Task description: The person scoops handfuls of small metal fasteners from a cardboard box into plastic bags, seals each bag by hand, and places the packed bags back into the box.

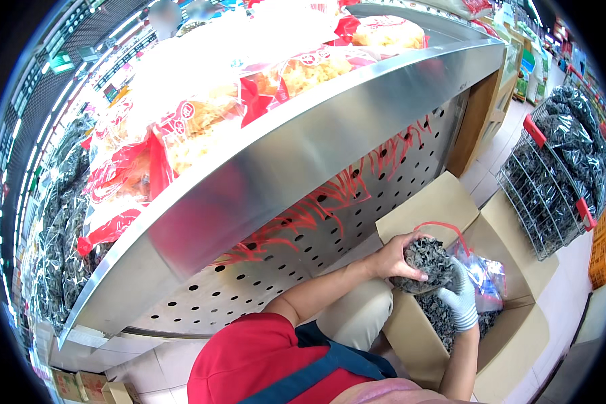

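My bare left hand (401, 256) holds one side of a clump of dark dried fungus (429, 260), which looks like black wood ear. My right hand (457, 293), in a striped white knit glove, is against the clump's other side. Both are over an open cardboard box (416, 333). More loose dried fungus (437, 315) lies in the box beneath them. Beside the gloved hand, a clear plastic bag (487, 278) with red edging rests inside the box. Whether the clump sits in a thin bag, I cannot tell.
A steel display counter (303, 166) bearing bags of pale dried fungus (303, 73) curves along the left, above a perforated panel (293, 257). A wire basket (540, 187) full of dark bagged goods stands right of the box, near an orange crate (601, 257). Small cartons (83, 386) sit bottom left.
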{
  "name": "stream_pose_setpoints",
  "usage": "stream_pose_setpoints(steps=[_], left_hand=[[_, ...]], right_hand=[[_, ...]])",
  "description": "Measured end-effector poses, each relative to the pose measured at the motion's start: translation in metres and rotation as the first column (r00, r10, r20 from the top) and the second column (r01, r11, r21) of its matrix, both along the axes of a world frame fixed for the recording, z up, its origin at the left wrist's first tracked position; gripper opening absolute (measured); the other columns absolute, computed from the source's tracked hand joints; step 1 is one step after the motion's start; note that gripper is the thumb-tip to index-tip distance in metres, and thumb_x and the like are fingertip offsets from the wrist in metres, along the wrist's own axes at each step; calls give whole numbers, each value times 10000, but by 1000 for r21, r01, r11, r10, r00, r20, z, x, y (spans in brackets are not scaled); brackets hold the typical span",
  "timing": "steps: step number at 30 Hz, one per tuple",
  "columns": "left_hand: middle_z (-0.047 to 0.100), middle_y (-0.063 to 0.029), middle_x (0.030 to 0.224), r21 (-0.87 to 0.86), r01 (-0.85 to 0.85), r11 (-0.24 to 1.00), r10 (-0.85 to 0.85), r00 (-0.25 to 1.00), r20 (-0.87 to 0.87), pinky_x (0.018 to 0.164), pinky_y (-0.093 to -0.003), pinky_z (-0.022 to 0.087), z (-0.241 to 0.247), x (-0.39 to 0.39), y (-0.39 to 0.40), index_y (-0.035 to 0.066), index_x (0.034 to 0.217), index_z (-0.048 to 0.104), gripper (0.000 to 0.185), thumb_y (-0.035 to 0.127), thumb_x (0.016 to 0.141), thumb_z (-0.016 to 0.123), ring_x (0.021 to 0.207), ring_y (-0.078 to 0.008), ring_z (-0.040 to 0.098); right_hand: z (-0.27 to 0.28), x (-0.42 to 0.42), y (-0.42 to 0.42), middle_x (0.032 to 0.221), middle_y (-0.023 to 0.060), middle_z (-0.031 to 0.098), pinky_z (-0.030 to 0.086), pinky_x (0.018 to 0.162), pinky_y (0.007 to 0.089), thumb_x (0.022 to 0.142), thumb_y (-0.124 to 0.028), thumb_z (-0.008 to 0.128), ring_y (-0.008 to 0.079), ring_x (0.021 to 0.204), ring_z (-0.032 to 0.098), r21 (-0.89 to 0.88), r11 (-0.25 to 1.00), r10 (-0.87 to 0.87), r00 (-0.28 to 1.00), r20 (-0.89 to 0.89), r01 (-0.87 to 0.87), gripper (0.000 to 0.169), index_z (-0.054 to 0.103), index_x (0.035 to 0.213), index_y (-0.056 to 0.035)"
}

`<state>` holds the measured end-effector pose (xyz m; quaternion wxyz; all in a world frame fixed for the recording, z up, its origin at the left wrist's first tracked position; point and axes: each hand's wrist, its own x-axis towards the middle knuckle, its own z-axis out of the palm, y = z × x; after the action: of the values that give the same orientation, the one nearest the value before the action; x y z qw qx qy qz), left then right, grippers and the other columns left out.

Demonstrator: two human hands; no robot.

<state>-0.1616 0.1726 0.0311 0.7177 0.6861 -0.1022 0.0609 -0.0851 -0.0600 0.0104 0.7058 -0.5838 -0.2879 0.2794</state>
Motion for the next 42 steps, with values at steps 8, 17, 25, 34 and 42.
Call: stream_pose_setpoints(steps=[8,17,25,34,42], left_hand=[[602,-61,1169,-43,0,999,-1,1000,-29,1005,-316,421,4,1,-10,6,1292,480,749,96,650,855,1092,-131,552],[580,-41,1196,95,-20,995,22,1000,-22,1004,-305,419,10,0,-13,30,1306,474,757,63,651,852,1109,-119,539],[608,-59,1163,94,-51,994,52,999,1,997,-317,426,9,-1,-15,19,1289,479,718,84,673,842,1090,-130,555],[596,-34,1195,73,-30,997,35,996,-76,1001,-320,432,8,2,-9,60,1295,481,768,69,638,878,1114,-123,544],[617,-68,1163,-12,-55,998,54,992,-112,962,-328,476,1,6,-11,53,1291,477,776,13,619,864,1071,-161,592]], right_hand=[[-84,35,-52,1055,198,673,498,918,355,676,-306,757,301,1005,645,-907,413,276,938,209,81,557,659,1142,-18],[-106,13,-43,1402,216,422,407,1058,435,618,-534,798,385,1268,450,-995,36,523,847,99,94,928,496,1346,-44],[-115,11,-50,1389,223,434,416,1051,448,626,-550,784,389,1268,456,-997,-8,535,843,57,72,934,477,1363,-67],[-143,12,-55,1098,217,659,490,927,394,656,-431,771,360,1068,618,-988,152,512,856,71,-9,596,639,1108,-65],[-139,16,-66,961,197,685,529,793,440,691,-52,619,386,923,652,-964,249,558,800,222,94,241,674,925,-66]])
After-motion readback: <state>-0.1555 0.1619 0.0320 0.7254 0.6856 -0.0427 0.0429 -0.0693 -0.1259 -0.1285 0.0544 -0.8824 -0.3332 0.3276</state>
